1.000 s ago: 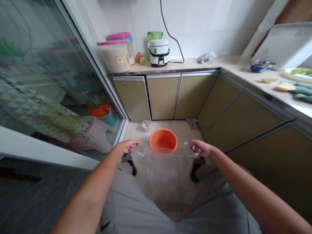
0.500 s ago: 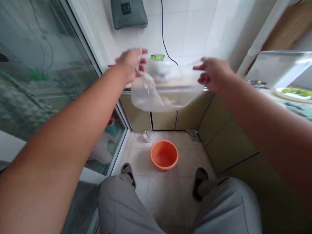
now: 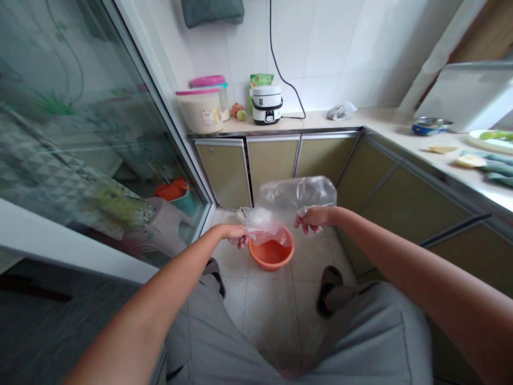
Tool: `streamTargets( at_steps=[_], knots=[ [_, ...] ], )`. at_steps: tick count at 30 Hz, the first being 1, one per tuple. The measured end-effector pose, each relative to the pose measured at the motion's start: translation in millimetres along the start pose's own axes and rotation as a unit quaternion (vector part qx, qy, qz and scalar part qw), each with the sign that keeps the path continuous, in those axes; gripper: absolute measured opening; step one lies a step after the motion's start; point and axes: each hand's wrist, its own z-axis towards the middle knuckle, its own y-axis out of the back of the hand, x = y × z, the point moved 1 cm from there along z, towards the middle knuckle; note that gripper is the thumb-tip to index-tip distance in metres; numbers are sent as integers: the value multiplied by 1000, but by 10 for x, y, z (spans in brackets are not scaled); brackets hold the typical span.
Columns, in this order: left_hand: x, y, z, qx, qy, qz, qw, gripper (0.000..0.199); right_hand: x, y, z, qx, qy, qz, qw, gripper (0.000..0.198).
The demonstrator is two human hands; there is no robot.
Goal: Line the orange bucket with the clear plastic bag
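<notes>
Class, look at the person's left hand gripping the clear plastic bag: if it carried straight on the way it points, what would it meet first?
Probably the orange basin on the floor: the left hand reaches forward and down, just short of its near-left rim. Depth is uncertain.

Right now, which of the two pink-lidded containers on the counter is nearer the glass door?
The big cream tub; the smaller container sits behind it toward the rice cooker.

White tiled wall, olive cabinets, glass door, tile floor
</notes>
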Motion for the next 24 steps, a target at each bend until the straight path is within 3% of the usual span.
streamTargets(
  at_steps=[2, 3, 5, 8, 12, 18, 24],
  knots=[
    [108, 99, 61, 21, 53, 28, 998, 13, -202, 68, 84, 68, -42, 17, 997, 8],
    [114, 177, 100, 16, 61, 36, 997, 10, -272, 135, 113, 69, -45, 39, 996, 8],
    [69, 337, 187, -10, 48, 38, 998, 17, -358, 284, 153, 11, -37, 93, 995, 7],
    [-26, 481, 290, -94, -17, 4, 995, 17, -410, 423, 179, -93, -60, 149, 983, 8],
    [12, 450, 335, -193, -49, -143, 970, 16, -485, 399, 205, -163, -100, 185, 964, 19],
    [240, 393, 386, -141, 26, -335, 931, 13, -612, 306, 200, -199, -103, 225, 948, 22],
    [188, 653, 458, -97, -5, -412, 906, 9, -509, 426, 80, -272, -90, 267, 920, 27]
  ],
)
